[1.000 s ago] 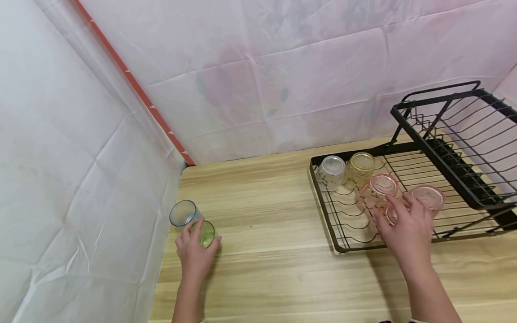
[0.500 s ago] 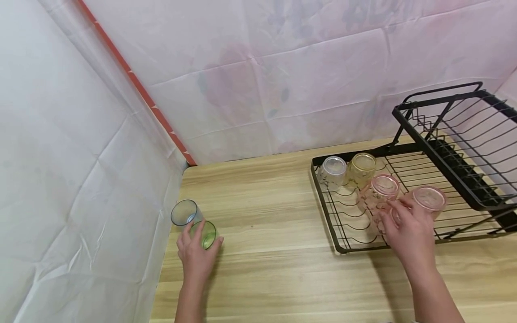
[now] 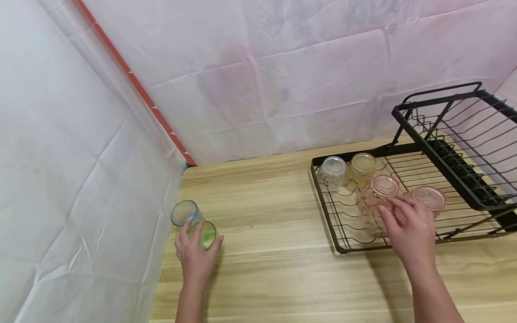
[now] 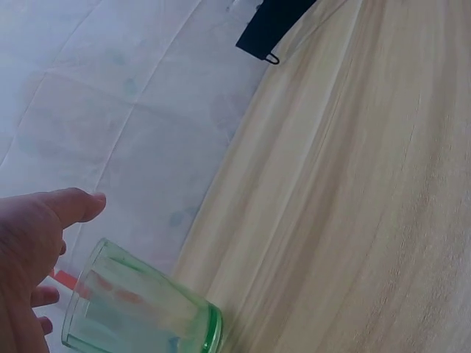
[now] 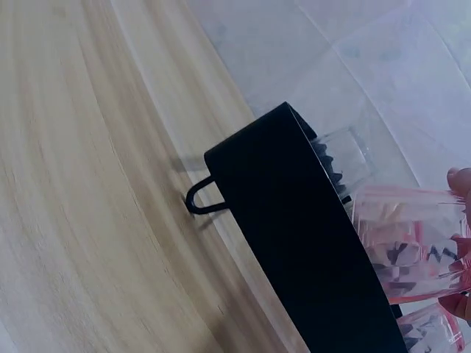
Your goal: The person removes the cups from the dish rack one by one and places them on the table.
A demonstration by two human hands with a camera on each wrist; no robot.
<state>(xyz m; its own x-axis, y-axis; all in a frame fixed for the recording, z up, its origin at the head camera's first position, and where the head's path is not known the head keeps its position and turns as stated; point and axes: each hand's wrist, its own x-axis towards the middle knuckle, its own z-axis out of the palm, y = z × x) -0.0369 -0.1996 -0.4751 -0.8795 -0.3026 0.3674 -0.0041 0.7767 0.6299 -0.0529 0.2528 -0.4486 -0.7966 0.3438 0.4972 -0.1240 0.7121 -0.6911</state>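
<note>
My left hand [image 3: 195, 258] is spread around the green glass [image 3: 208, 235], which stands upright on the table. In the left wrist view the thumb is apart from that green glass [image 4: 140, 301]. A blue-rimmed glass [image 3: 185, 213] stands right behind it, near my fingertips. My right hand [image 3: 412, 237] is at the black dish rack [image 3: 329, 220], its thumb and fingers pinching a pink glass [image 5: 408, 243] at one end. My hand partly hides this glass in the head view. Two other pink glasses, one behind [image 3: 383, 185] and one to the right [image 3: 430, 199], sit upside down.
A clear glass [image 3: 333, 172] and a yellow glass [image 3: 361, 168] sit upside down at the rack's back left corner. The rack's upper tier [image 3: 456, 143] rises at the right. Sheeted walls close off the back and left of the wooden table [image 3: 258, 251].
My right hand's grip on the pink glass has shifted: the fingers have come closer together and the glass's base is now more covered. My left hand has barely moved beside the green glass.
</note>
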